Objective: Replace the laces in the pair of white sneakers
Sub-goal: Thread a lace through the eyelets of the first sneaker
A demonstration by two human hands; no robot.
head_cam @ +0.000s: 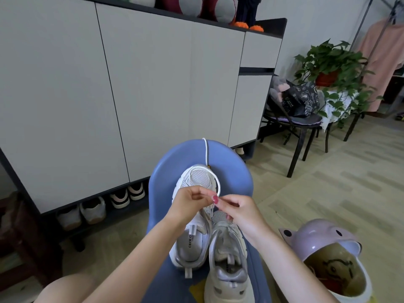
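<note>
Two white sneakers stand side by side on a blue plastic stool (231, 169), toes pointing away from me. The left sneaker (192, 239) sits farther back; the right sneaker (227, 265) is nearer me. A white lace (206, 154) runs from the left sneaker's toe up over the stool's far edge and loops round the toe. My left hand (192, 202) and my right hand (236, 209) meet over the left sneaker's eyelets. Each pinches the lace between thumb and fingertips. The eyelets under my hands are hidden.
A tall white shoe cabinet (109, 95) fills the left and back, with several shoes under it. A pink bin (328, 259) stands at my right. A black chair (301, 127) with bags and a potted plant (334, 68) are at the back right.
</note>
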